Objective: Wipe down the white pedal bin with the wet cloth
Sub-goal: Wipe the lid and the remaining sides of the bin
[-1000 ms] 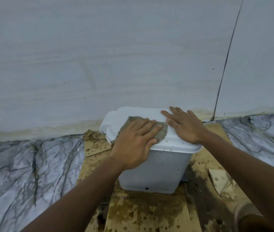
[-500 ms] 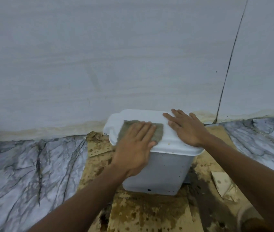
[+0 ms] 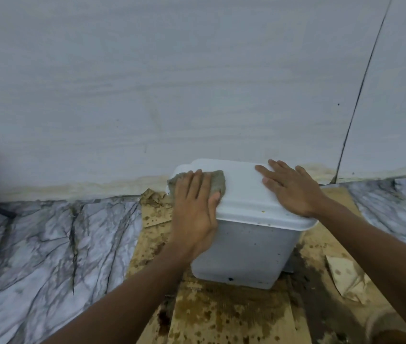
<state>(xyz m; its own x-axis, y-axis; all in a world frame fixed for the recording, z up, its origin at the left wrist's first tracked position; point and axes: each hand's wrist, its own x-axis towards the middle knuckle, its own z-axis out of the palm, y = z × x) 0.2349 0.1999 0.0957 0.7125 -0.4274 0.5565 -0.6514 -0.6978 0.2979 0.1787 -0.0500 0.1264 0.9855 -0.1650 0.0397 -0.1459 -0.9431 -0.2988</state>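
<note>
While the white pedal bin (image 3: pixel 246 247) stands on stained cardboard (image 3: pixel 221 316) laid over the marble floor (image 3: pixel 48 244), close against the wall (image 3: pixel 172 83), both hands lie on its lid (image 3: pixel 243 194). The left hand (image 3: pixel 194 212) presses the wet cloth (image 3: pixel 218 181) flat onto the lid's left end, its fingers (image 3: pixel 198 180) straight and close together, gripping nothing. The right hand (image 3: pixel 291 189) rests spread on the right half, its fingers also straight and slightly apart, holding the lid down.

The bin looks like thin hollow plastic — probably light and apt to slide or tip on the damp cardboard, so steadying it from above through the closed lid seems the sensible hold. The lid is smooth and likely slippery once wet. The cloth is soft and limp, so it should work best under a flat palm rather than pinched. Dark specks dot the front wall of the bin, which looks not yet wiped.

By count: one bin with one lid, one cloth, two hands, and one torn scrap of paper (image 3: pixel 346 279) lying to the right. No pedal shows from this angle.
</note>
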